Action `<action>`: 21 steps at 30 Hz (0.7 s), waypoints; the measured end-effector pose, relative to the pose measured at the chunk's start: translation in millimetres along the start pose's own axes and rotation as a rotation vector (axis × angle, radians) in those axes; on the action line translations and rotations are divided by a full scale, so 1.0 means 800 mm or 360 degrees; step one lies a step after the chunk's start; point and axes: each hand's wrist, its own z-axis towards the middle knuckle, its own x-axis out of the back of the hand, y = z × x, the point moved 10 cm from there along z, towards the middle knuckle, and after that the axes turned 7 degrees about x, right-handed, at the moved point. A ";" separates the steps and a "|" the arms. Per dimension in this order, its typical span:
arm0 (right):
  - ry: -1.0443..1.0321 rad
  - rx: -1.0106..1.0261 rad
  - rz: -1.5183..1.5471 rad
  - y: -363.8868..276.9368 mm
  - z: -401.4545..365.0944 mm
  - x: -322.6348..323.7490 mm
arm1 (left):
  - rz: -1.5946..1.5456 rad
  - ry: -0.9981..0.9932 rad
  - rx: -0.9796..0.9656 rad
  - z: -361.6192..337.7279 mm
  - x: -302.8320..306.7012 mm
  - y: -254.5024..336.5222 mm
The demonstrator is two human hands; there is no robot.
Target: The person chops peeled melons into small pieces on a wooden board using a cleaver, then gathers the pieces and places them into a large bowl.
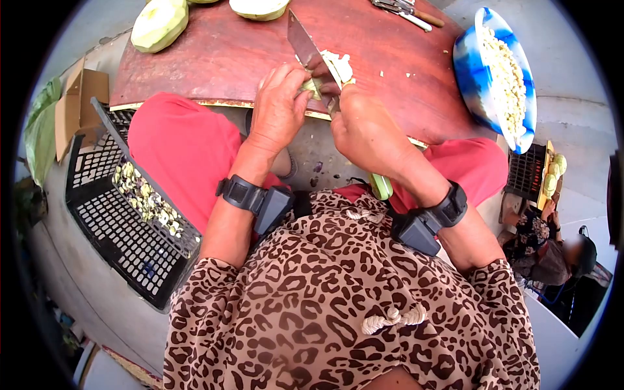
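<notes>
My right hand [370, 127] is closed round the handle of a broad-bladed kitchen knife [302, 40], whose blade points up and away over the red table. Fingers bent, my left hand [281, 107] presses a pale green vegetable piece [313, 88] against the table near its front edge, just left of the blade. On the blade's right side lie whitish cut pieces [339, 65]. Large peeled pale green vegetables [159, 26] rest at the table's far left, with a pale one [259, 6] farther along the back edge.
A blue-and-white basin [474, 81] of chopped pale bits stands at the right. Peelers and a wooden-handled tool [429, 18] lie at the back. A black crate [127, 250] with scraps sits left, near a cardboard box [88, 97]. Another person [549, 260] sits at far right.
</notes>
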 end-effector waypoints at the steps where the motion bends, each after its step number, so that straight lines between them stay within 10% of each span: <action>1: -0.0018 -0.0026 -0.0011 0.002 0.000 -0.002 | 0.0002 0.0001 0.0002 0.001 -0.001 0.000; 21: 0.0307 0.0057 0.0375 0.045 -0.007 -0.008 | 0.0003 -0.0019 -0.0007 -0.005 0.000 -0.004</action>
